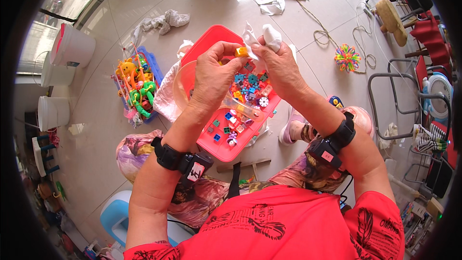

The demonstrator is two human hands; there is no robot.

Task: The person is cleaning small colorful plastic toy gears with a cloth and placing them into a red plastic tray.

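Observation:
My left hand (216,70) pinches a small yellow plastic building block (241,51) between thumb and fingers. Beside it, my right hand (276,57) holds a bunched white cloth (272,37), one end of which hangs close to the block. Both hands are above a red plastic tub (213,148) with many small coloured blocks and toy pieces in it. A translucent plastic scoop or bowl with a handle (242,107) lies partly over the tub, partly hidden by my left forearm. Among the pieces are a white toothed wheel (264,101) and a blue block (216,137).
A blue basket (156,65) heaped with plastic toys stands left of the tub. Grey-white cloths (168,21) lie on the tiled floor. White buckets (54,113) line the left side. A colourful toy ball (347,58), cords and a metal-framed chair (371,104) are at the right.

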